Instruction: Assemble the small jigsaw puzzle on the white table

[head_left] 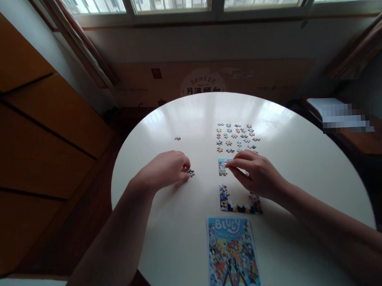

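Note:
My left hand [172,168] is curled over the white table, with its thumb and fingertips closed on a dark and yellow jigsaw puzzle piece [191,173]. To the right, my right hand [255,172] pinches with thumb and index finger at the inner edge of a joined upper puzzle section [222,167]. A jigsaw piece seems to be at those fingertips, mostly hidden; the hand also covers the section's right part. Below it lies a U-shaped joined lower section [224,198], its middle bare.
Several loose puzzle pieces [234,136] lie in rough rows beyond my right hand. One lone piece [177,138] is farther left. A Bluey picture sheet [234,255] lies near the front of the round table [178,228]. Wooden cabinets [35,137] stand at left.

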The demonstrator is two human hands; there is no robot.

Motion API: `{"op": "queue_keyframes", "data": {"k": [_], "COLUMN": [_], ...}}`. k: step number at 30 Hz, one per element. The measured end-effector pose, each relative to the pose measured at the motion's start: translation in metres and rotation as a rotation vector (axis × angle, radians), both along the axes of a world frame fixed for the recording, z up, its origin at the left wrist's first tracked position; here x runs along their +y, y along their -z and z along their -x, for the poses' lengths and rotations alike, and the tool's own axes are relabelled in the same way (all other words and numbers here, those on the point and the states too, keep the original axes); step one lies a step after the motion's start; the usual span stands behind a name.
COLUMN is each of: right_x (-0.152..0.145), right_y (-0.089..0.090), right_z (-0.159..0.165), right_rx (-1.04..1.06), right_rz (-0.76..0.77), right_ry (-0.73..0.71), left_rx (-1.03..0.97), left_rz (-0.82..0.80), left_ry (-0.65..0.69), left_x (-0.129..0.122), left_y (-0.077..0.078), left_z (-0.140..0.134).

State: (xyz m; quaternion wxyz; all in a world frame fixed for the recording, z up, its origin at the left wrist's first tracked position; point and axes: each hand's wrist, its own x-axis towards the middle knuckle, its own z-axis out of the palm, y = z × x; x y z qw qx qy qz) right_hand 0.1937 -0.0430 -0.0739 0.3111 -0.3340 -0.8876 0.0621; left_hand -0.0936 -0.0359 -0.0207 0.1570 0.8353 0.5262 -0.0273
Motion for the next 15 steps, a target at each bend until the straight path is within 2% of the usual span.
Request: {"op": "queue_keyframes", "data": {"k": [5,12,15], "right_x": [-0.001,-0.002,-0.004], "right_y": [-0.001,0.003,0.003], "right_z": [-0.002,-0.002,0.001], "right_rx": [0.000,-0.012,-0.002], "right_rz": [0.011,0.018,0.012], "right_ry": [-0.002,-0.035,-0.036], "left_rx": [0.039,0.088,0.066], "left_rz": [-0.147,-0.131,-0.133], "left_ry": [0.084,0.076,0.113], "left_x": [-0.001,-0.003,-0.004], "left_y": [0.007,0.006,0.002], "left_z": [-0.002,-0.008,-0.015]}}
